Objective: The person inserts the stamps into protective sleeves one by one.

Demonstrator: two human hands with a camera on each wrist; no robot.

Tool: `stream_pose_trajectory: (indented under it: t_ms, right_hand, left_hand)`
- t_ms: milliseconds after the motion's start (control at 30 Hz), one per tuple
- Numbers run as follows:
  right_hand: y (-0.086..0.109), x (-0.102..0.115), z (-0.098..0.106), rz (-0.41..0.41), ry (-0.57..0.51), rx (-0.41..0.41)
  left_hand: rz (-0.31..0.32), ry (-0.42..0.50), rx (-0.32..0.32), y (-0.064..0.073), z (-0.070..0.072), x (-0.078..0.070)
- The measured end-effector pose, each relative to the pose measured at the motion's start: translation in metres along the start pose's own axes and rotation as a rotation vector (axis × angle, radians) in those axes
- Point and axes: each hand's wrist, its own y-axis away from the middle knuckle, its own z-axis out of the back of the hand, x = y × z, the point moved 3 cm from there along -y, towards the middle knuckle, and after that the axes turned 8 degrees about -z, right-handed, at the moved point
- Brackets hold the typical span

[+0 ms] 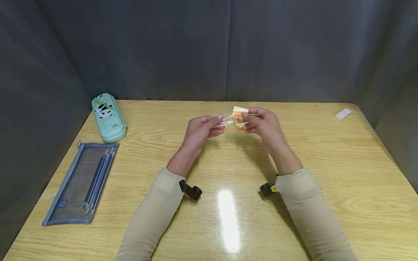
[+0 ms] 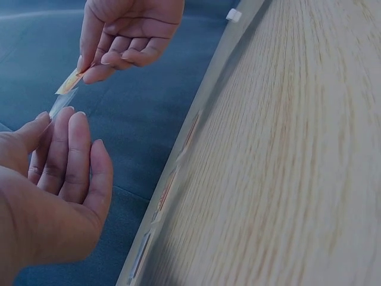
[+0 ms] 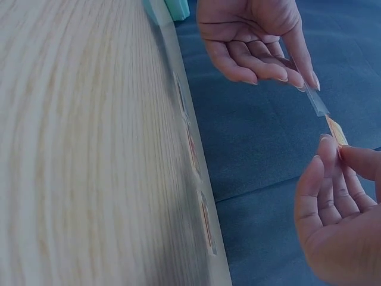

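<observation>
Near the far edge of the table, my left hand (image 1: 200, 128) pinches a small clear plastic sleeve (image 1: 225, 120) between thumb and fingers. Opposite it, my right hand (image 1: 261, 121) pinches a small yellow and orange printed card (image 1: 240, 111). In the right wrist view the card (image 3: 336, 130) is right at the end of the sleeve (image 3: 317, 102); whether they touch I cannot tell. Below the hands, several small flat pieces lie in a row along the table edge, an orange one (image 2: 165, 196) among them. In the head view the fingers partly hide these pieces.
A mint-green panda pencil case (image 1: 111, 125) lies at the back left of the wooden table (image 1: 156, 145). In front of it is a blue mesh zip pouch (image 1: 73, 181) with several pencils (image 1: 101, 177). A small white block (image 1: 343, 114) sits back right. Dark curtains (image 1: 163, 50) surround the table.
</observation>
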Motion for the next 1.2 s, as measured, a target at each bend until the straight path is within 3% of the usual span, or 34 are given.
stream_pose_trajectory:
  t_ms: [567,967,1200]
  right_hand:
    - [-0.0006,-0.0001,-0.0013,-0.016,0.031,0.032]
    - [0.0003,0.0,-0.0004,-0.032,0.112,0.093]
    - [0.0009,0.0007,0.0,-0.05,0.118,0.094]
  left_hand:
    - [-0.01,-0.006,-0.005,-0.0001,-0.0004,-0.0017]
    - [-0.107,0.019,-0.004,-0.0001,0.0,-0.0035]
    - [-0.116,0.005,0.0,0.0007,-0.0003,-0.0041]
